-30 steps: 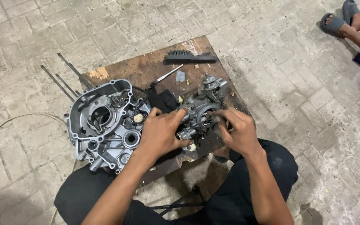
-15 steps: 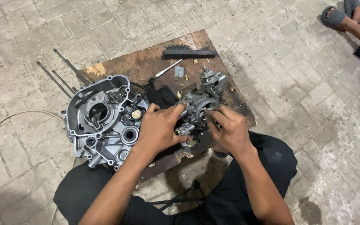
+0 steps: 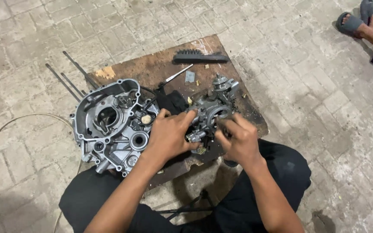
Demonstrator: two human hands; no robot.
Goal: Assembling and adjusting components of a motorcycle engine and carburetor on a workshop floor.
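Grey paved floor, worn brown wooden board [image 3: 152, 69]. Left hand [image 3: 169, 136] steadies grey metal carburettor [image 3: 210, 114], fingers clasped; right hand [image 3: 236, 140] pinches its edge, apparently gripping.

Two bare hands [image 3: 169, 136] – one grey metal carburettor [image 3: 212, 113] under the fingertips, one silver crankcase half [image 3: 109, 125] beside them, three thin rods [image 3: 72, 77], one black brush [image 3: 199, 57] beyond.

Outdoor, makeshift repair spot — not a proper workshop. Ground is paved with grey brick pavers [image 3: 316, 103]; the bench is just a worn wooden board [image 3: 152, 69] laid on them. On it: an engine crankcase half [image 3: 109, 125], a black brush [image 3: 200, 57], long metal studs [image 3: 72, 73] — motorcycle engine work at floor level.
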